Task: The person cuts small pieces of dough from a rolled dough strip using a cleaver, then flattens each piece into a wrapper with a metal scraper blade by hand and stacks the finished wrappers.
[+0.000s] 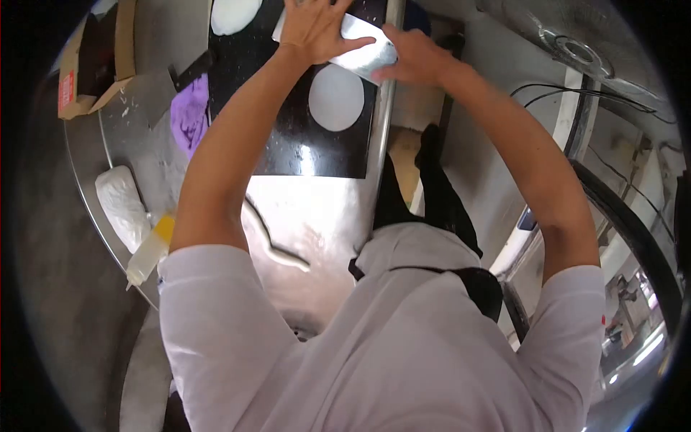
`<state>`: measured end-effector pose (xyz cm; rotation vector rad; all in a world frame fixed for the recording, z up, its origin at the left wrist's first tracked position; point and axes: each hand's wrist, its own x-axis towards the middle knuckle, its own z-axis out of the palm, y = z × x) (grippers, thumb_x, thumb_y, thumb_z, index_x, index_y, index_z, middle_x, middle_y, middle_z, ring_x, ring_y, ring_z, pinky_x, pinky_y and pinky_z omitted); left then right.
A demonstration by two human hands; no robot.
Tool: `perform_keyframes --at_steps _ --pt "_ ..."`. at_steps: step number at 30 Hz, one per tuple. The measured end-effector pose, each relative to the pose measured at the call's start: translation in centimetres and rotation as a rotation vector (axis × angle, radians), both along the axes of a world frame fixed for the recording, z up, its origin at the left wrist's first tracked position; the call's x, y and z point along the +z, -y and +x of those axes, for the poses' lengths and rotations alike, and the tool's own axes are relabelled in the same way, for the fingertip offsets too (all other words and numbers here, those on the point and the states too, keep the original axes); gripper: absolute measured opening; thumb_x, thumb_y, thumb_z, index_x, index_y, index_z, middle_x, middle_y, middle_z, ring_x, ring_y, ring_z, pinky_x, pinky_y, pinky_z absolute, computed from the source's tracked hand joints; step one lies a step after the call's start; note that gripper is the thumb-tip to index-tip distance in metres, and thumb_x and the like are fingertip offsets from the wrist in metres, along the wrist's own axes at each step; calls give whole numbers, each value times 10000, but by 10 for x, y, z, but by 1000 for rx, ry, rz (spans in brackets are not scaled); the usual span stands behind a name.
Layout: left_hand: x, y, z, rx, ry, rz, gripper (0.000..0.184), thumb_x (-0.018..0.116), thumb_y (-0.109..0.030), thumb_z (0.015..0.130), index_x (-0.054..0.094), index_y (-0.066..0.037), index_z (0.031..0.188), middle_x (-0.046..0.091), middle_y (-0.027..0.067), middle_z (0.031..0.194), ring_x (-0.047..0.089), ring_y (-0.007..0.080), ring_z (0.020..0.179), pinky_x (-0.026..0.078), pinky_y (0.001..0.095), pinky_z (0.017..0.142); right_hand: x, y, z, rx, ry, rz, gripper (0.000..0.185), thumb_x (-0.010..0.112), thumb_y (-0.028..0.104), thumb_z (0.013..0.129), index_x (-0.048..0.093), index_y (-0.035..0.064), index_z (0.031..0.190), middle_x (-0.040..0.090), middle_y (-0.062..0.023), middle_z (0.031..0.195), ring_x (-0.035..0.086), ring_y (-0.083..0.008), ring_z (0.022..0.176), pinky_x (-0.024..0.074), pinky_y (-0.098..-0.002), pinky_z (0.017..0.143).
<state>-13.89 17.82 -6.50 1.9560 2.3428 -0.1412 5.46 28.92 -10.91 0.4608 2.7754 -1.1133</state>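
My left hand lies flat with fingers spread on a wide, shiny metal blade that looks like a cleaver. My right hand is closed on the right end of the cleaver; its handle is hidden. Just below the blade, a thin white dough round rests on a black board. Another white round sits at the board's upper left. Nearer my body, a thin dough rope lies on the metal tabletop.
Left of the board are a purple cloth and a dark flat-bladed tool. A squeeze bottle lies near a white plastic-wrapped bundle. An open cardboard box stands at the upper left. The table's metal edge runs along the right.
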Motion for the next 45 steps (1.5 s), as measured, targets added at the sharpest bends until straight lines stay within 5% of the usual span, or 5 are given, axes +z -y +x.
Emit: perform_keyframes --at_steps 5,16,21,34,45 --pt "-53 51 -10 -80 157 418 793 734 -467 878 409 -267 1573 498 83 1540 482 337 1392 358 636 1076 -15 -43 -19 -289 32 -186 415 744 286 941 610 19 1229 667 -98 844 637 -158 626 507 -332 474" --pt "18 81 28 -347 233 -93 227 741 -55 801 691 -106 1017 685 74 1175 602 258 1225 451 416 1013 11 115 99 -292 203 -507 553 783 298 904 565 -5 1312 696 -182 1172 674 -286 1034 525 -421 942" --pt "23 95 7 -222 811 -122 101 696 -4 751 664 19 844 699 178 821 702 379 819 553 429 732 -11 151 150 -146 20 -463 554 756 292 942 527 -12 1343 693 -192 1108 684 -282 976 556 -399 818" --pt "39 89 -60 755 1742 510 257 717 3 874 627 -31 1113 675 62 1083 678 147 948 585 307 832 45 51 95 -414 362 -677 457 722 172 956 530 13 1338 659 -91 829 567 -137 495 448 -326 444" --pt "3 58 -175 710 251 432 680 848 -180 785 544 -27 1373 580 236 1359 538 396 1296 438 457 1089 48 -42 21 -117 406 -681 466 755 175 930 569 -15 1313 730 -197 1093 710 -299 1024 537 -411 896"
